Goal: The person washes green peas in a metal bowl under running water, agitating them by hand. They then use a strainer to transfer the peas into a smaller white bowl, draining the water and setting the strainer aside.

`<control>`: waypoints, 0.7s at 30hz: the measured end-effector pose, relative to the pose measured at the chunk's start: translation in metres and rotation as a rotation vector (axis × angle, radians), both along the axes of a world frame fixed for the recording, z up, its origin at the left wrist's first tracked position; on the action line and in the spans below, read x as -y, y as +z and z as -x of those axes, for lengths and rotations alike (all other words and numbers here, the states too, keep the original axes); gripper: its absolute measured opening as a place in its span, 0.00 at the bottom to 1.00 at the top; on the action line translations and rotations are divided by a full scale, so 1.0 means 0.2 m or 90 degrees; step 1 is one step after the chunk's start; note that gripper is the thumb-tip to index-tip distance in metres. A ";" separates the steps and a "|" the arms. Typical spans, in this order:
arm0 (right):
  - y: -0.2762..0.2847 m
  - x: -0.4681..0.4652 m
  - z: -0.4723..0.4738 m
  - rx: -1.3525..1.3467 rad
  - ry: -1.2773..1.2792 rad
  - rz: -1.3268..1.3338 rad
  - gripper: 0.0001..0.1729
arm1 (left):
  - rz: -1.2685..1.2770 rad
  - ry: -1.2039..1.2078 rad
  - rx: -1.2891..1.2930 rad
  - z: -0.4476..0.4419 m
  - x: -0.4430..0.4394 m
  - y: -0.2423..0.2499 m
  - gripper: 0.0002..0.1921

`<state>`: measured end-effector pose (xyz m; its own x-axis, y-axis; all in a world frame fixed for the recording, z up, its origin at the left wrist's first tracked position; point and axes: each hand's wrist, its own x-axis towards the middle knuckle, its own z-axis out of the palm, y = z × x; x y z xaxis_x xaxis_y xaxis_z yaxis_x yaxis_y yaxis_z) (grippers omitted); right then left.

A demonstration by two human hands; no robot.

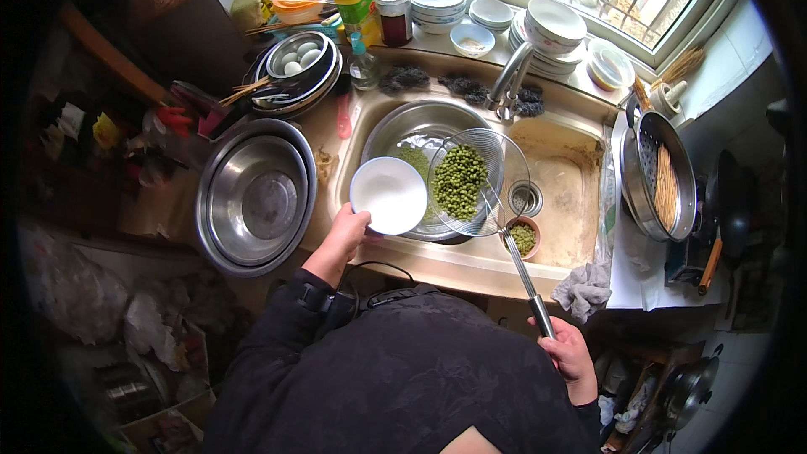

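My left hand grips the near left rim of a white bowl, whose inside looks empty. In my right hand is the handle of a wire mesh skimmer. Green beans lie heaped in its mesh, over a large steel basin in the left sink bowl. Water and more small green beans show in that basin, partly hidden by the white bowl and the skimmer. A small pinkish pot with green beans stands in the right sink bowl near the drain.
Nested steel basins stand left of the sink. Behind them, a steel bowl holds several eggs. A faucet rises at the sink's back, before stacked dishes. A grey cloth hangs over the front edge; a steel pan stands right.
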<state>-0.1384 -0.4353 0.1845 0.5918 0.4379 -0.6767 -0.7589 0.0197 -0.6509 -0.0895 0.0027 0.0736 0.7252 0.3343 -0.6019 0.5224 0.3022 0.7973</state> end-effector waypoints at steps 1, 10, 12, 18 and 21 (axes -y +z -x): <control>0.01 -0.01 0.00 0.006 0.004 0.005 0.23 | 0.009 -0.007 0.011 0.00 0.01 -0.02 0.21; 0.03 -0.11 0.03 0.153 0.045 0.070 0.28 | 0.116 -0.054 -0.008 -0.06 0.07 -0.08 0.16; 0.03 -0.13 0.03 0.210 0.061 0.116 0.29 | 0.134 -0.055 0.001 -0.07 0.06 -0.07 0.16; 0.03 -0.18 0.00 0.397 0.144 0.250 0.27 | 0.178 -0.059 0.034 -0.08 0.03 -0.05 0.16; 0.05 -0.20 -0.01 0.464 0.189 0.311 0.27 | 0.189 -0.060 0.041 -0.09 0.03 -0.06 0.15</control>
